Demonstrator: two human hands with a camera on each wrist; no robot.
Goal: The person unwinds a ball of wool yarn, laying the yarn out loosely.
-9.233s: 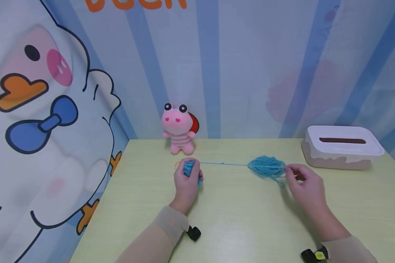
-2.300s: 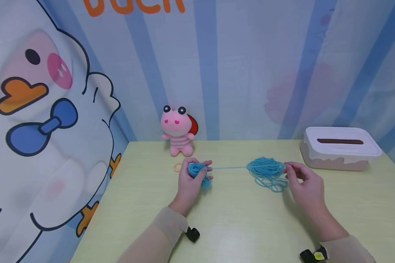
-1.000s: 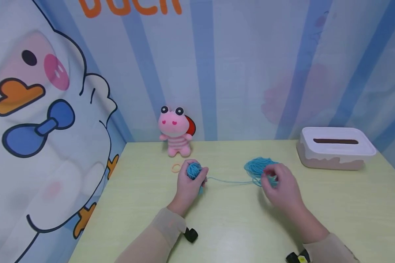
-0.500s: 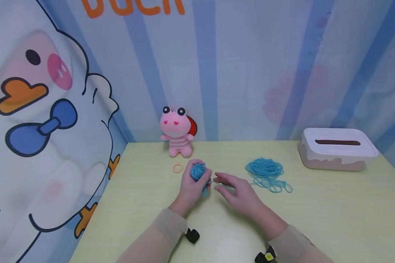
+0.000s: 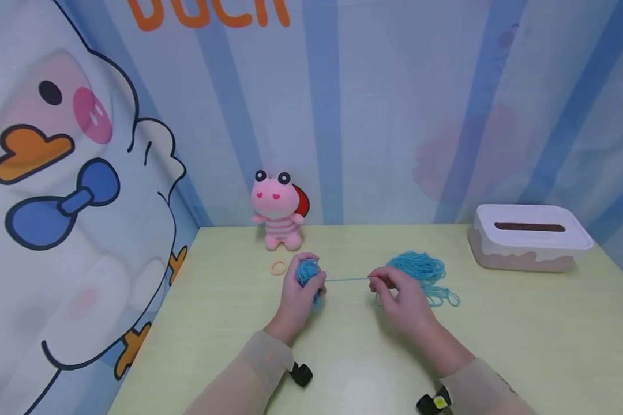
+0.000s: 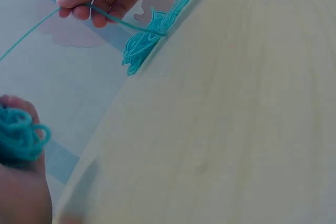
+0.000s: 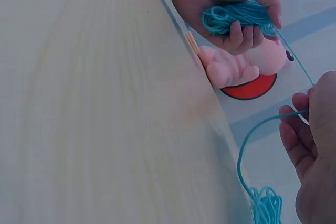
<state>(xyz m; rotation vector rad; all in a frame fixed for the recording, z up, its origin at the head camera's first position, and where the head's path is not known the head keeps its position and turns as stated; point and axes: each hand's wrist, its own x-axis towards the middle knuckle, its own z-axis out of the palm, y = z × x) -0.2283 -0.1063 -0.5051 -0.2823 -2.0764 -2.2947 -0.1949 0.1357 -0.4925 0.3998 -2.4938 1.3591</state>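
My left hand (image 5: 297, 294) grips a small wound bundle of blue yarn (image 5: 307, 272), the fingers curled round it. From the bundle a taut yarn strand (image 5: 348, 279) runs across to my right hand (image 5: 407, 300), which pinches it between thumb and fingertips. Behind the right hand, a loose pile of blue yarn (image 5: 420, 266) lies on the table with some loops spread toward the front. In the right wrist view, the strand hangs slack from the right hand (image 7: 320, 145) down to the pile (image 7: 268, 206), and the held bundle (image 7: 239, 17) shows several turns of yarn.
A pink plush toy (image 5: 276, 210) stands at the table's back edge. A small orange ring (image 5: 278, 267) lies left of the left hand. At the back right sits a white-lidded tissue box (image 5: 532, 237). A printed curtain (image 5: 374, 115) hangs behind the pale table (image 5: 228, 323).
Over the last second my right hand let the far yarn go, slid left near the left hand, then drew back right, pulling the strand straight. The left hand keeps its bundle.
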